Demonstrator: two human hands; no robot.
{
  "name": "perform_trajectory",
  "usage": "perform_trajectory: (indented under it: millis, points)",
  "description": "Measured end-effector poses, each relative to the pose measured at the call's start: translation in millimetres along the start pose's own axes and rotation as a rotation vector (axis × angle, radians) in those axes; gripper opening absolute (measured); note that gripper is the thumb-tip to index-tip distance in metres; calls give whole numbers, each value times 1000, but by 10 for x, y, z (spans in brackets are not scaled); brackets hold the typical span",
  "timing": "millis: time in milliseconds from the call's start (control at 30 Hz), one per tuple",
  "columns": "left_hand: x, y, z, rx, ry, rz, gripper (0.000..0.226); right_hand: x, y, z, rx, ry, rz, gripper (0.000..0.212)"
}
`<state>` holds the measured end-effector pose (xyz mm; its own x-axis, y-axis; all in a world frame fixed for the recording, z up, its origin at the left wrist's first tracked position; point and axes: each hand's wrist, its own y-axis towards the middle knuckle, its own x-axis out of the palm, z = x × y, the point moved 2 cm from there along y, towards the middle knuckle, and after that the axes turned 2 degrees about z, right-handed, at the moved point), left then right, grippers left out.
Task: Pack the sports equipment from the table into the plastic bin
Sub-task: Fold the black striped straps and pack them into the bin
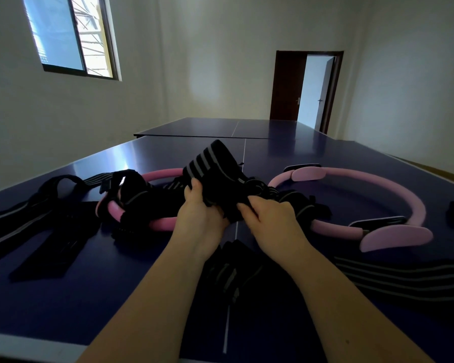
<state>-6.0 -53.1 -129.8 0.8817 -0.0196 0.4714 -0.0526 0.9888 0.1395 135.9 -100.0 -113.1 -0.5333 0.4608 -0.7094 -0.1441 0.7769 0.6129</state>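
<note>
Left hand (199,205) and right hand (270,218) both clutch a black striped wrap (210,163), raised over the ping-pong table (299,153) mid-line. A pink Pilates ring (163,174) lies left and a lilac Pilates ring (414,205) right. Loose straps (37,218) crowd the near left. Bare tabletop opens beyond.

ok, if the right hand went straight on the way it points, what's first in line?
The black striped wrap that the right hand grips; just past it, the left hand, gripping the same wrap. Depth between the hands is unclear.
</note>
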Motion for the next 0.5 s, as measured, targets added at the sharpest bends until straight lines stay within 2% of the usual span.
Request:
perform_trajectory:
  millis: [33,100,167,267,400,500]
  points:
    - [0,-89,77,-12,-28,-10,114,10,11,29,-3,-64,8,32]
    - [10,-175,84,-142,-273,-55,70,37,31,58,-5,-131,5,30]
    - [48,-243,125,-173,-443,-147,52,48,55,72,10,-154,-22,30]
    - [79,-263,145,-170,-416,-217,51,20,88,104,67,-173,-55,31]
    - [114,-308,146,-213,-336,-224,54,-50,117,95,86,-227,-43,28]
    - [99,-291,115,-234,-380,-219,54,-42,124,83,86,-259,-40,25]
